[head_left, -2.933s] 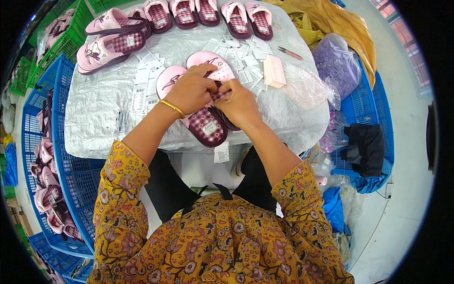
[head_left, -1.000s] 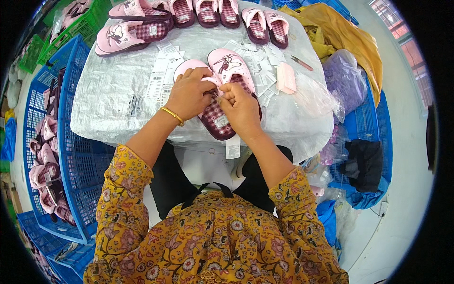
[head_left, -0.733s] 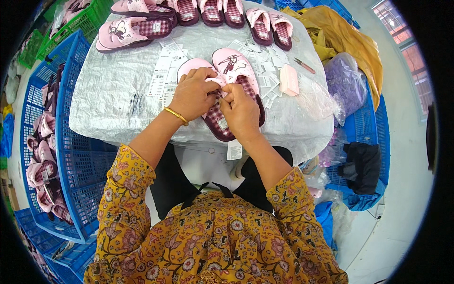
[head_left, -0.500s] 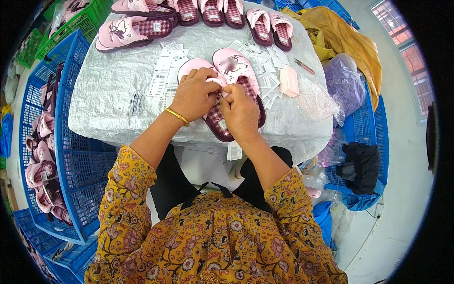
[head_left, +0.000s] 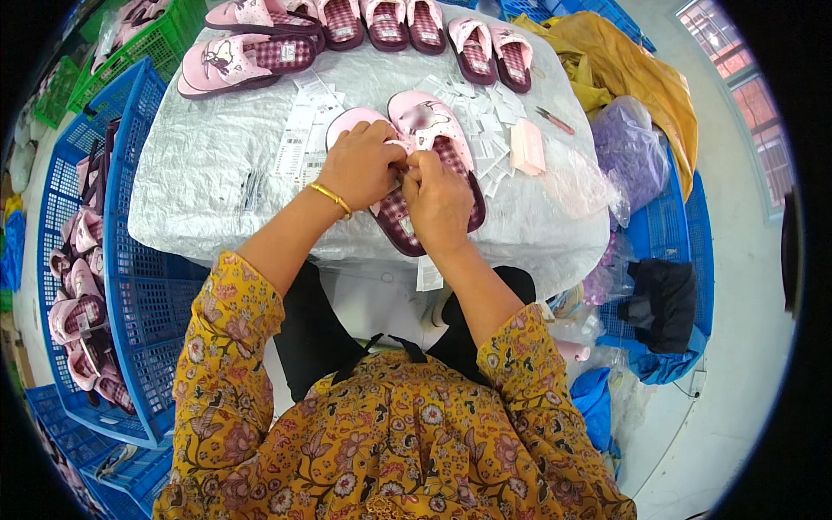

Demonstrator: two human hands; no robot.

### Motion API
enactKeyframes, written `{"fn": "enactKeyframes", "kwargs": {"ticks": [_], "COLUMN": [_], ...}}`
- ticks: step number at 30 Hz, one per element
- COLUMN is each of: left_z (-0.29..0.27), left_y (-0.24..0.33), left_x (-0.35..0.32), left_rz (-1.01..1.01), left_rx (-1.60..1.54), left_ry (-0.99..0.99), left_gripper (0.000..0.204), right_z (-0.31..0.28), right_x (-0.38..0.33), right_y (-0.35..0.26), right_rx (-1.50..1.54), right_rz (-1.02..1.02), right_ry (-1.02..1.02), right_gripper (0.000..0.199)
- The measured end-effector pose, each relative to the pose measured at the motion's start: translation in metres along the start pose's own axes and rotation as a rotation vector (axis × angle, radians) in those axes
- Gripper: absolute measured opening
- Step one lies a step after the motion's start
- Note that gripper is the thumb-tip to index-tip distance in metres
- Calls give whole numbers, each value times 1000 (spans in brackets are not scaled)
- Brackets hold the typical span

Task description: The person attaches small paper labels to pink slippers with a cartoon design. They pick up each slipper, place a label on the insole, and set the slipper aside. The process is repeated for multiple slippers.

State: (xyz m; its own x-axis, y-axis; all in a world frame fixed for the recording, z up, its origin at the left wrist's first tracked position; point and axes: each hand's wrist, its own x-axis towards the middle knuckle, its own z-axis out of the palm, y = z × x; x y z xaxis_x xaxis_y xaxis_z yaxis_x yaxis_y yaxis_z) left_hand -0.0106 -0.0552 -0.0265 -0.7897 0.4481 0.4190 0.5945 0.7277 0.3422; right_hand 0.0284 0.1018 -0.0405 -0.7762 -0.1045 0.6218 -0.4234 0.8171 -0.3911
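A pair of pink slippers with plum checked insoles lies on the plastic-covered table in front of me, toes pointing away. My left hand [head_left: 362, 166] is closed over the upper of the left slipper [head_left: 396, 221], its fingers gripping the pink edge. Right beside it, my right hand [head_left: 436, 201] pinches at that same edge, its fingertips almost meeting the left ones. What sits between the right fingertips is too small to make out. The right slipper [head_left: 446, 130] rests against its mate, partly behind my right hand. A white paper tag [head_left: 429, 276] hangs at the table's front edge.
More slippers [head_left: 386, 26] line the table's far side. Printed label sheets [head_left: 303, 130], loose white tags [head_left: 490, 117], small snips [head_left: 555, 120] and a pale pink block [head_left: 526, 147] lie around the pair. Blue crates [head_left: 160, 303] flank the table, with slippers at left.
Both hands stay at the left slipper's upper, with only small finger shifts. The pinch has drawn in slightly closer; the view has shifted a little.
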Motion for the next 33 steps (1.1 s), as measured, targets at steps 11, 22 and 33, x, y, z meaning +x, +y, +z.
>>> {"fn": "enactKeyframes", "kwargs": {"ticks": [11, 22, 33], "left_z": [-11, -32, -23], "left_y": [0, 2, 19], "left_x": [25, 8, -14], "left_rz": [266, 279, 211], "left_rx": [272, 88, 114], "left_ry": [-307, -38, 107], "left_gripper": [16, 20, 14], "right_z": [-16, -47, -86], "right_x": [-5, -26, -118], "right_y": [1, 2, 29], "right_rx": [398, 387, 212], "right_rz": [205, 179, 468], "right_ry": [-118, -155, -291], "right_gripper": [30, 37, 35]}}
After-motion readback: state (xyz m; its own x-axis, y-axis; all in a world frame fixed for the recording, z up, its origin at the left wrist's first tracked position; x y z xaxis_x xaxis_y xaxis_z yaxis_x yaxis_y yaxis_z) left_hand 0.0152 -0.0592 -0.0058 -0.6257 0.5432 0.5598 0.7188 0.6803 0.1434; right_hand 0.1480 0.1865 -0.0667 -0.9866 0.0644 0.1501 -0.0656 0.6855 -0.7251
